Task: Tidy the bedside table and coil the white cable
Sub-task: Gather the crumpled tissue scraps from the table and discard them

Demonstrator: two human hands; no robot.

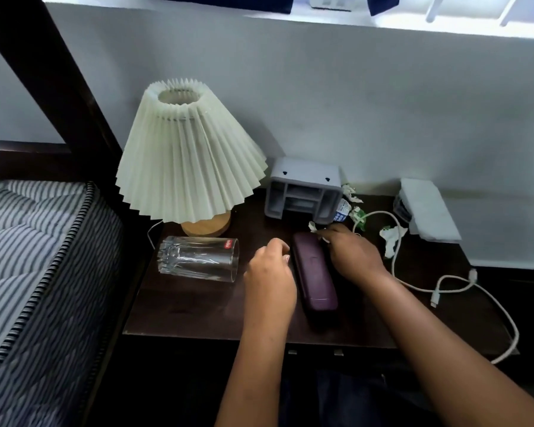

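1. The right hand [350, 252] pinched a scrap by the purple case [315, 275]; the left hand [270, 266] hovered loosely curled, holding nothing.
2. The white cable [413, 285] trailed along the bedside table's [198, 309] right edge, nearer the right hand.

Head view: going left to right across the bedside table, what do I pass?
Lamp → glass lying on its side → left hand → purple case → right hand → crumpled paper scrap → white cable, trailing off the table's right edge.
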